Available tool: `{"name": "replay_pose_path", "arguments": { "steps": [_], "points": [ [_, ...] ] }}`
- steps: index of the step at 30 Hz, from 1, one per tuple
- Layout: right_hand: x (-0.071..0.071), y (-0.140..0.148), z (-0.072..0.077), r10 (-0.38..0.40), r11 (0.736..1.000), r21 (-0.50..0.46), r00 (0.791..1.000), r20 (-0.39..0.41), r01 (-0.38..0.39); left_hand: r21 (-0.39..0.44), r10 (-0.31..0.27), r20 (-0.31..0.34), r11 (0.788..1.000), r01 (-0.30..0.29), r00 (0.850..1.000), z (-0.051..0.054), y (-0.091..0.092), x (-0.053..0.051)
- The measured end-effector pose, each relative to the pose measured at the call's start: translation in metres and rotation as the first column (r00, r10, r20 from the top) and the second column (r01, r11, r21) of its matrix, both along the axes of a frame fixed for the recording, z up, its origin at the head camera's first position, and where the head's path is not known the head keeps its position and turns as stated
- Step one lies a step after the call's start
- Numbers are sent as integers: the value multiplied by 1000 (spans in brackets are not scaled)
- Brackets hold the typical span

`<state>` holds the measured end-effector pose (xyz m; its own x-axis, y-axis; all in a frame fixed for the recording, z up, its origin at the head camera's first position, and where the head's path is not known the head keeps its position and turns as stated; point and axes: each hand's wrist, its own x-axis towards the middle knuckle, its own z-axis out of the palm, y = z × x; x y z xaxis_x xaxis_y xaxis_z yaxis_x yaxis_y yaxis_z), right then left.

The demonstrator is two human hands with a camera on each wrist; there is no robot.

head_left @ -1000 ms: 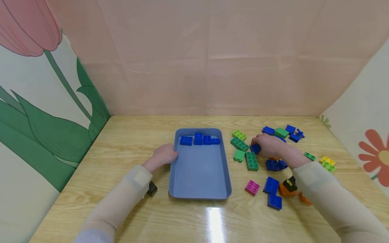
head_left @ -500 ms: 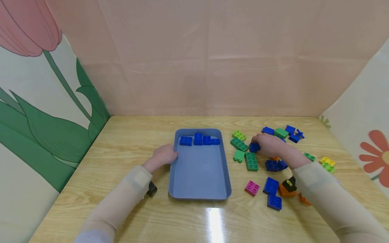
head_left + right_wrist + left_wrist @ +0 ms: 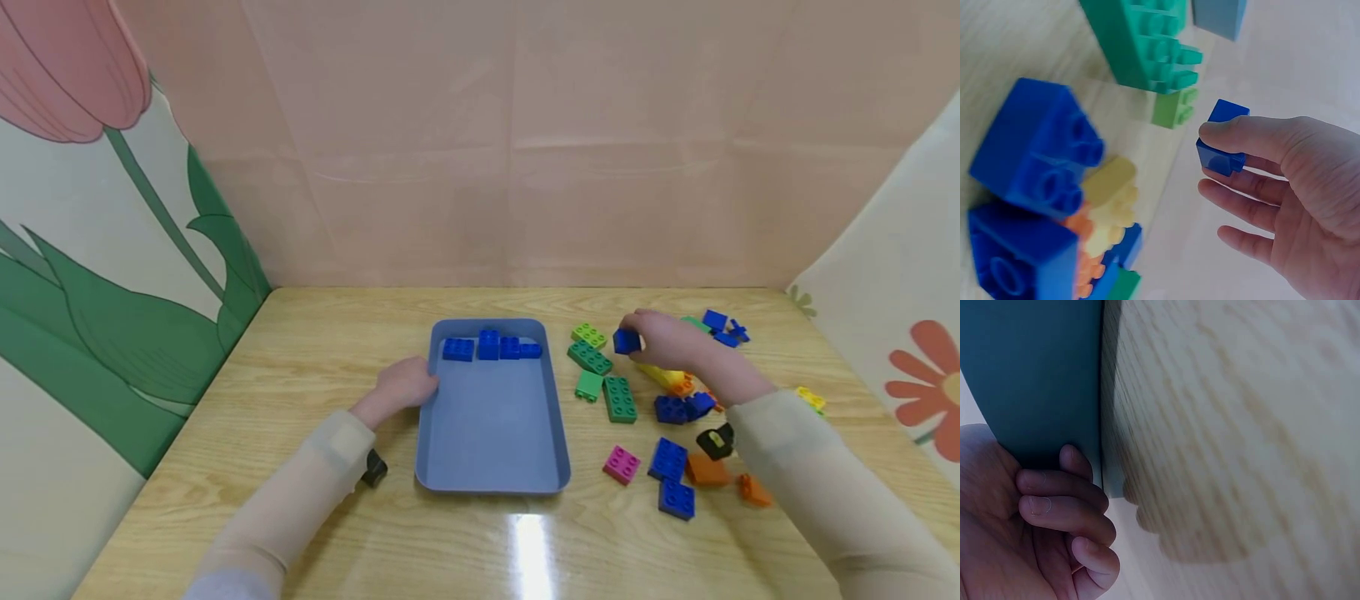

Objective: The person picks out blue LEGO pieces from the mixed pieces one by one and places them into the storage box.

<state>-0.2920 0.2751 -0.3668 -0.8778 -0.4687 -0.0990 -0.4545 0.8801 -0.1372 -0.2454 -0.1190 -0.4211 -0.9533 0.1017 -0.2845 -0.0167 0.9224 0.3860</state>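
Note:
My right hand (image 3: pixel 667 337) pinches a small blue building block (image 3: pixel 626 341) between thumb and fingers, above the loose blocks right of the tray. In the right wrist view the held blue block (image 3: pixel 1225 137) sits under the thumb, and the other fingers are spread loosely. My left hand (image 3: pixel 406 382) grips the left wall of the shallow blue-grey tray (image 3: pixel 491 482). In the left wrist view its curled fingers (image 3: pixel 1072 512) lie against the tray's outer wall (image 3: pixel 1035 375); the thumb is hidden. Several blue blocks (image 3: pixel 489 343) stand in a row along the tray's far end.
Green blocks (image 3: pixel 620 400) lie just right of the tray, with a pink block (image 3: pixel 622 465) nearer. Blue blocks (image 3: pixel 668 459), orange blocks (image 3: pixel 707 471) and a yellow block (image 3: pixel 660 377) are scattered around the right forearm. A black object (image 3: pixel 374 468) shows beside the left sleeve.
My right hand has lifted the blue block up and away from the tabletop, uncovering a yellow block below. The left hand and tray stay in place.

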Motion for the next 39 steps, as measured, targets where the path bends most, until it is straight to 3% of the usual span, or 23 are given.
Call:
{"name": "replay_pose_path", "arguments": {
  "steps": [8, 17, 30, 39],
  "points": [
    [-2, -15, 14, 40, 997, -66, 999, -19, -41, 0, 2, -10, 1000, -2, 1000, -1, 0, 0],
    [1, -44, 28, 109, 992, -63, 993, -53, -113, 1, 13, 8, 1000, -13, 1000, 0, 2, 1],
    [5, -98, 45, 203, 978, -22, 974, -97, -206, -1, 7, 18, 1000, -7, 1000, -1, 2, -3],
    [10, -134, 43, 262, 965, 56, 961, -88, -258, 1, 0, 18, 1000, 0, 1000, 0, 3, -3]
  ]
}}
